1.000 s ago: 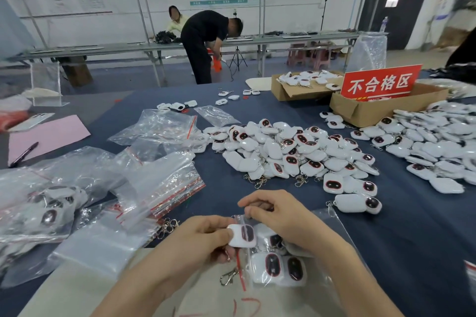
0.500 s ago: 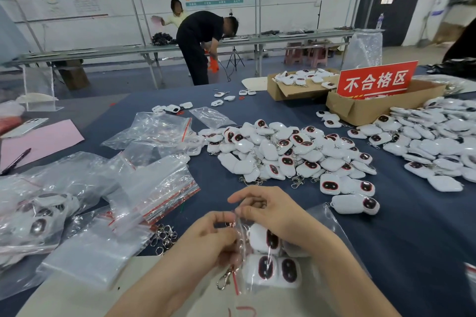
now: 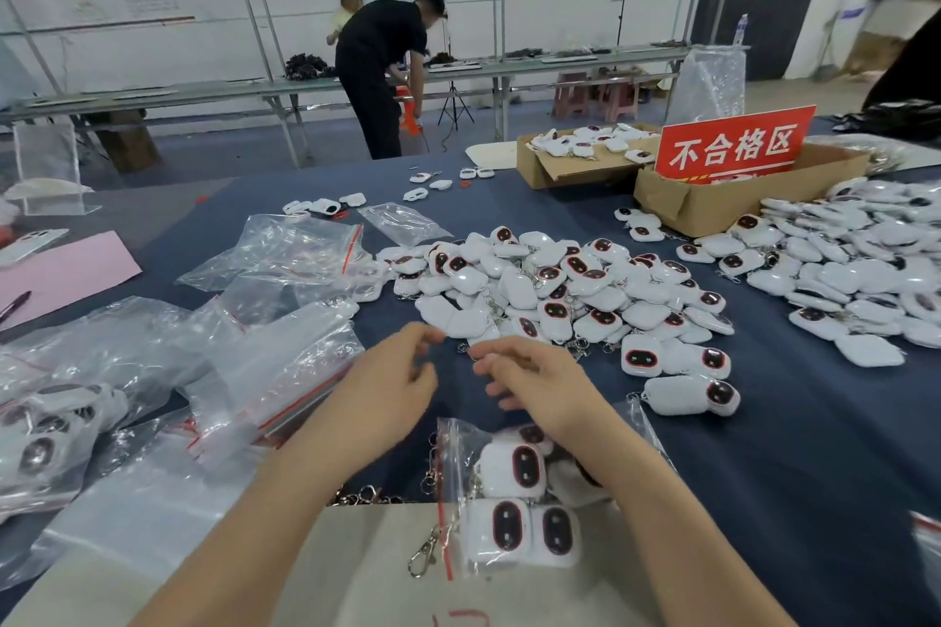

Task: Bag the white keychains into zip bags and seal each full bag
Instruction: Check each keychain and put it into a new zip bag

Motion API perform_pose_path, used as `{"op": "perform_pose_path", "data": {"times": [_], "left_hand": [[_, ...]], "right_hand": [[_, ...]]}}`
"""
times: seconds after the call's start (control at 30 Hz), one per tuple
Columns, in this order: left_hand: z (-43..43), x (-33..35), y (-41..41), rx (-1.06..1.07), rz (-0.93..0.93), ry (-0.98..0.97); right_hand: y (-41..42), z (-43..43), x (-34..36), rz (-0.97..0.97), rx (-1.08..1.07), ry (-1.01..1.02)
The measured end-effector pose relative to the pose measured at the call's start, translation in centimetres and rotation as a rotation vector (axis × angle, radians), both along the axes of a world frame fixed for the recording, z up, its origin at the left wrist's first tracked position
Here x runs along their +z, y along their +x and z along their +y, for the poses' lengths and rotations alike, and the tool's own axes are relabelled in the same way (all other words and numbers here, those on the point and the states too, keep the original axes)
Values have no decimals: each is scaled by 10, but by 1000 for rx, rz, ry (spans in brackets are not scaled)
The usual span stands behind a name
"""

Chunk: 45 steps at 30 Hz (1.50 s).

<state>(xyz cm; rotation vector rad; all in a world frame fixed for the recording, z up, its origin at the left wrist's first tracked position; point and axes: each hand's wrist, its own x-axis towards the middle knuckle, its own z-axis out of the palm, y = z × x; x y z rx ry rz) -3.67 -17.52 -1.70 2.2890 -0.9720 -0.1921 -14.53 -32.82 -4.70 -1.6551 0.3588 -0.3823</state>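
At lower centre a zip bag point(image 3: 454, 448) lies on the counter point(image 3: 814, 463) with a few white keychains point(image 3: 514, 471) inside. A clasp pokes past its red strip, so it seems unsealed and only part full. The left hand point(image 3: 392, 387) and right hand point(image 3: 529, 384) hover above it, fingers loosely curled and holding nothing. Filled bags point(image 3: 51, 428) lie at left. The centre pile point(image 3: 560, 290) is still large, so most of the work remains.

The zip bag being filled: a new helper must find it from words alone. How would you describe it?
On the blue table, find the beige sheet at the near edge. The zip bag lies across its far edge; unlike the bags piled at left, it lies alone, several keychains face up inside.
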Motion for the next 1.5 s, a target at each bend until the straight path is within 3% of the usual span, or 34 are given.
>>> {"op": "perform_pose_path", "data": {"times": [0.13,0.23,0.3,0.47,0.6,0.87,0.93,1.07,1.33,1.5], "left_hand": [[-52,-15,21,-108,-212,184],[-70,-22,30,-63,-400,338],[-69,-26,30,-4,-492,279],[-35,-32,14,-96,-99,-92],[-16,-28,-5,-200,-5,-165],[-10,-35,-17,16,373,-641],[-11,-34,-17,7,389,-669],[-13,-37,-19,1,349,-680],[-15,-46,-20,62,188,-604],[-14,-44,-21,46,200,-613]], "right_hand": [[0,-6,0,-19,-117,314],[1,-8,0,-30,-150,373],[2,-8,-3,-23,-157,356],[4,-7,-10,-73,-156,210],[2,-3,-12,-93,-62,-113],[2,-1,-14,-39,-35,-228],[1,1,-14,-4,-4,-326],[1,3,-12,-96,-23,-220],[-2,2,-11,-116,-19,-286],[-3,3,-9,-136,-11,-282]]}}
